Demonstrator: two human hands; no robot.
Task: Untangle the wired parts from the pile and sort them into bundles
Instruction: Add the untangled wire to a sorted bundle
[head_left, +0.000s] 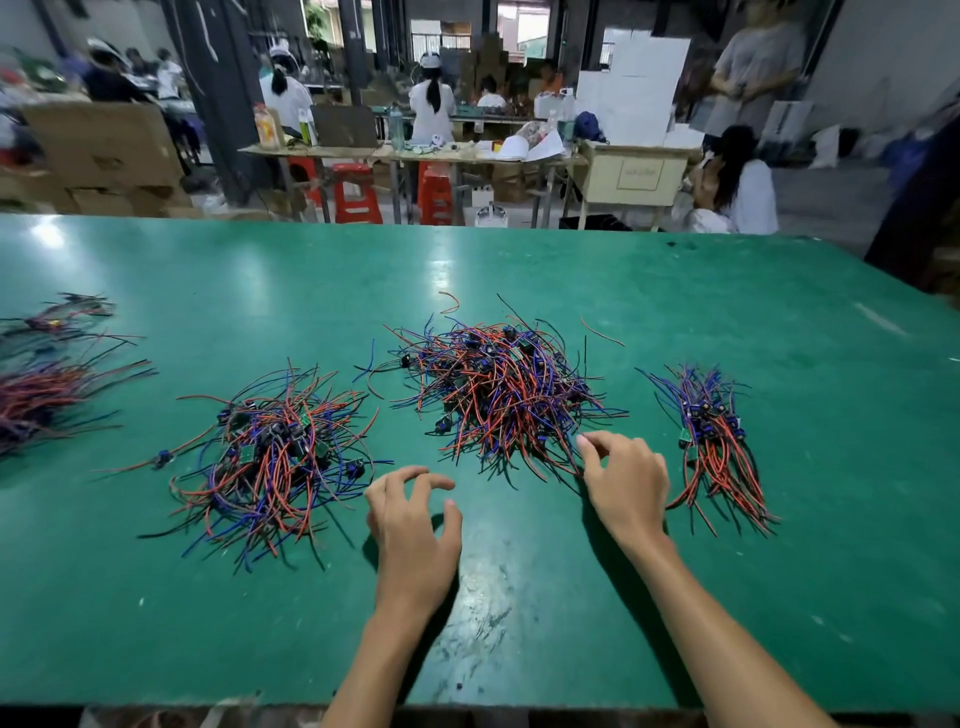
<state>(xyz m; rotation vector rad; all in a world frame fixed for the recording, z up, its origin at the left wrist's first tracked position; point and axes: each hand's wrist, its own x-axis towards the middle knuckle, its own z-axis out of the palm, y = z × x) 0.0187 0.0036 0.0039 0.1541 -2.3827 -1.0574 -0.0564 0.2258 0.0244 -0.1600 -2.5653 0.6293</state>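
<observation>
Right hand (626, 480) pinches wire ends at the near edge of the central tangled pile (498, 387). Left hand (413, 519), fingers loosely curled, grips nothing. Sorted bundle (714, 441) lies right, second tangle (270, 457) left, on the green desk (519, 623).

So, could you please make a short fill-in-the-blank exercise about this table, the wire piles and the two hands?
1. The table has a ____ surface.
2. The right hand touches the near edge of the ____ pile of wires.
3. The left hand hovers with curled fingers and holds ____.
4. The neatest bundle, its wires lying nearly parallel, lies to the ____ of the right hand.

Missing words: green; middle; nothing; right
</observation>
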